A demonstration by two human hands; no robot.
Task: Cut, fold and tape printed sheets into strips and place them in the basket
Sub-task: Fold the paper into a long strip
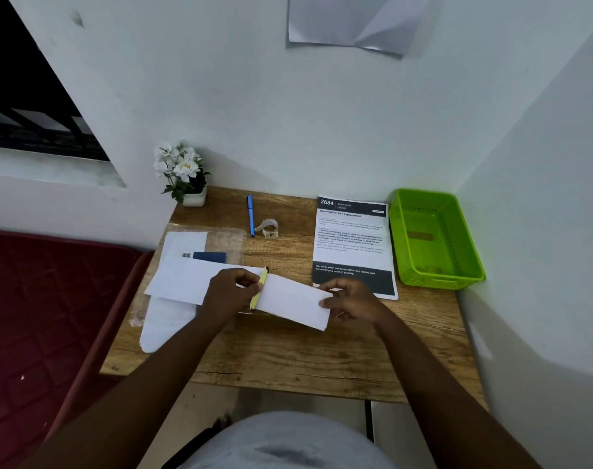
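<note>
A folded white sheet (pixel 288 299) lies across the middle of the wooden table (pixel 288 360), blank side up. My left hand (pixel 229 292) grips a yellow cutter (pixel 258 288) held across the sheet's middle. My right hand (pixel 351 299) pinches the sheet's right end. A printed sheet (pixel 352 242) headed "2684" lies flat to the right. The green basket (pixel 433 238) stands at the table's right edge, against the wall. A tape roll (pixel 269 227) sits behind the sheet.
A blue pen (pixel 251 214) lies beside the tape roll. More white sheets (pixel 173 313) and a clear plastic sleeve (pixel 220 242) lie at the left. A pot of white flowers (pixel 183 176) stands in the back left corner. Walls close the back and right.
</note>
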